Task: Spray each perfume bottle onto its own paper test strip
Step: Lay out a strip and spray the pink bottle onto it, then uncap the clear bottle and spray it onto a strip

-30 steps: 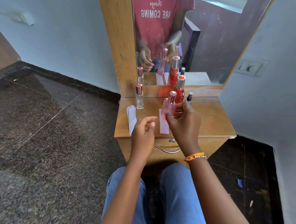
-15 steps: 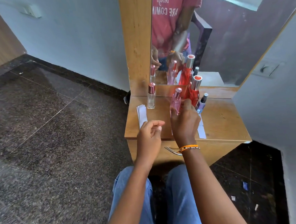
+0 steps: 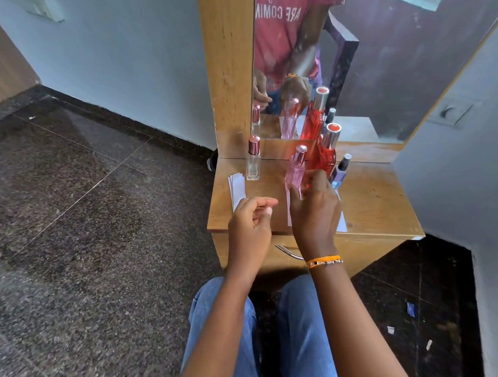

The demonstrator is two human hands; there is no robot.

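Right hand grips pink bottle, hiding red bottle's base; left hand loosely curled.

wooden dressing table, low, with drawer in front and mirror behind. on top, left to right: small stack of white paper strips near the left edge; clear bottle with pink cap, upright; single paper strip, partly hidden; tall red bottle with silver cap; small blue bottle with dark cap; another strip at the front edge.
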